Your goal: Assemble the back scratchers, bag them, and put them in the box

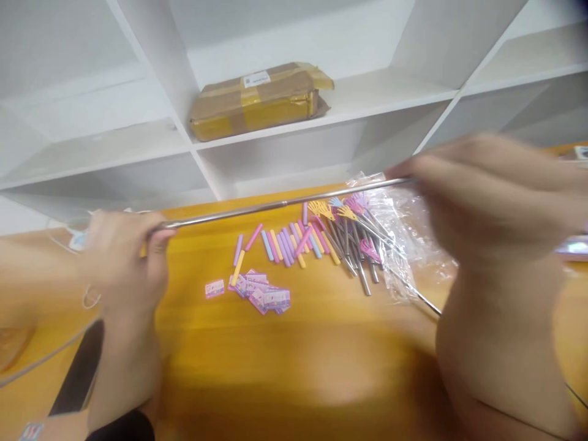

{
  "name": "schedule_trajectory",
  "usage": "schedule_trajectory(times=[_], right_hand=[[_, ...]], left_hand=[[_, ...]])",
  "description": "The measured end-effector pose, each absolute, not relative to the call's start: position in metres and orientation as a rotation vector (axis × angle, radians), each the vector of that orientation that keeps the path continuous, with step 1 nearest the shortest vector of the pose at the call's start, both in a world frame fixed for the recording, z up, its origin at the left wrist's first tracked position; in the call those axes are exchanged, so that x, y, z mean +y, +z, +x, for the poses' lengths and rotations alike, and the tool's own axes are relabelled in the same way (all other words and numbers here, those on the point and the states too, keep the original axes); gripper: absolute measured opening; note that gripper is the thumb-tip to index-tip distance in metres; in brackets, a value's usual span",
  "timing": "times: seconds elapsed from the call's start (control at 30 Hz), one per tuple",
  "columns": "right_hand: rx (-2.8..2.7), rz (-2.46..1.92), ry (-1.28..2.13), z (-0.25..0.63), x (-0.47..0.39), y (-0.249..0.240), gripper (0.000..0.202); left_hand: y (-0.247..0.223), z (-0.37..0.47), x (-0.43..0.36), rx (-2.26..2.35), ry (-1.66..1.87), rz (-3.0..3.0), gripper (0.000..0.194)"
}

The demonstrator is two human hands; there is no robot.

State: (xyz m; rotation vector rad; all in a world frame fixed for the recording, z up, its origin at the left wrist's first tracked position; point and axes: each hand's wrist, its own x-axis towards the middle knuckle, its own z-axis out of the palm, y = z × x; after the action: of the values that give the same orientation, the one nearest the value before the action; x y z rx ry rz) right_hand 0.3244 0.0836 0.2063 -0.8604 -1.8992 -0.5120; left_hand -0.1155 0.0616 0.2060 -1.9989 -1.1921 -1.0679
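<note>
A thin metal telescopic rod (pixel 285 203) stretches between my hands above the table. My left hand (pixel 133 251) is closed round its left end, and my right hand (pixel 487 196), blurred, grips the right end. Below the rod lie several pink, purple, blue and yellow tubes (pixel 285 245). To their right is a pile of metal rods (pixel 362 269) with small coloured plastic hands (pixel 348 212), partly under clear plastic bags (pixel 399 226). Small pink and purple printed cards (pixel 275 298) are heaped in front of the tubes, with one card (pixel 214 288) apart.
A taped brown parcel (pixel 257 101) sits on the white shelf unit (pixel 316 122) behind the wooden table (pixel 294 361). White cables (pixel 50 350) run along the left side. A dark flat object (pixel 80 367) lies beside my left forearm.
</note>
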Motion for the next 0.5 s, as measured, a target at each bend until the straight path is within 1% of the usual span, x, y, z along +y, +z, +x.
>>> schedule_trajectory(times=[0.07, 0.13, 0.23, 0.5], right_hand=[[-1.984, -0.659, -0.552, 0.297, 0.086, 0.201, 0.021], [-2.087, -0.615, -0.537, 0.271, 0.084, 0.195, 0.024], [-2.183, -0.666, -0.522, 0.244, 0.074, 0.186, 0.027], [-2.29, -0.677, -0.422, 0.217, 0.047, 0.166, 0.027]], left_hand=[[0.198, -0.088, 0.063, -1.113, -1.047, -2.058, 0.011], [0.19, -0.07, 0.064, -1.158, -1.043, -2.127, 0.009], [0.18, -0.053, 0.061, -1.26, -1.041, -2.17, 0.016], [0.166, -0.015, 0.04, -1.156, -1.022, -2.437, 0.027]])
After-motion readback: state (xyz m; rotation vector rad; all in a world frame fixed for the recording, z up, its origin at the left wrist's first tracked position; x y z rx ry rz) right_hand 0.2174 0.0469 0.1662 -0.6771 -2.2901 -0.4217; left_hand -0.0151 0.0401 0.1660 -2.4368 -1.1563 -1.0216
